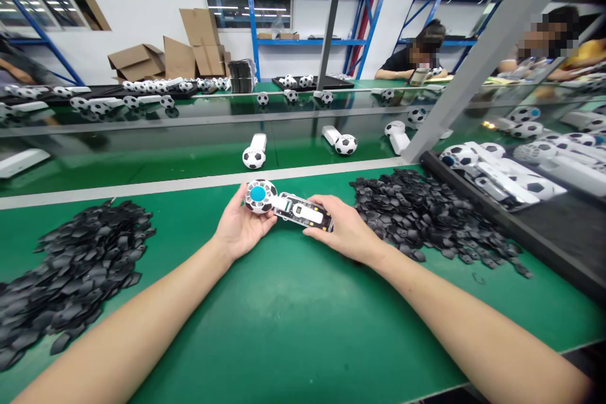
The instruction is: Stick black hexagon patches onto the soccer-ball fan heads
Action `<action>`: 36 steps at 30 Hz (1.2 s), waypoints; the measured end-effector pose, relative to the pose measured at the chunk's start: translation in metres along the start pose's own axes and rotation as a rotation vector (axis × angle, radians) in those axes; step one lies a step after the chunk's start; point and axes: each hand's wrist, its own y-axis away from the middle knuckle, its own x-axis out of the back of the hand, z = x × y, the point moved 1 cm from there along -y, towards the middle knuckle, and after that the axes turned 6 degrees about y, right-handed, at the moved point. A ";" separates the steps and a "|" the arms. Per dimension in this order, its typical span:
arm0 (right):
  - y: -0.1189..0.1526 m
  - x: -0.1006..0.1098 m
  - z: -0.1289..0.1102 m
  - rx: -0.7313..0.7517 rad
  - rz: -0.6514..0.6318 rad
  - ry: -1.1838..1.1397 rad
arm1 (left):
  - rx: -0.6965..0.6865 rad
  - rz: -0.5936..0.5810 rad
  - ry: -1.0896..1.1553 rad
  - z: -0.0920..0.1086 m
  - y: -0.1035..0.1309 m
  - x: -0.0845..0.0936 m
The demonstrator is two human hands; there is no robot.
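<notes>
Together, we are clamping our left hand (242,227) and right hand (344,233) on the football-headed fan (284,203), near the green table's (293,315) far edge.

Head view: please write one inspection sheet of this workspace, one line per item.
Surface: green mat, with a conveyor behind it.
Job's things: football fan, handle open, held above the mat.
Clutter: black parts in a left pile and a right pile; tray of fans on the right.
Fingers: left hand holds the fan's ball head; right hand holds its handle.
Cables: nothing seen.
Surroundings: fans on the conveyor, cardboard boxes, blue racks, two people seated far right.
</notes>
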 end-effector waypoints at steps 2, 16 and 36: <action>0.001 -0.001 -0.001 -0.006 0.007 -0.007 | -0.044 -0.014 -0.045 -0.005 0.001 0.000; 0.008 -0.003 -0.014 -0.016 -0.039 -0.047 | -0.124 -0.009 -0.090 -0.014 -0.001 -0.001; 0.014 -0.006 -0.008 0.087 0.077 0.090 | -0.251 -0.053 -0.095 -0.031 0.000 -0.006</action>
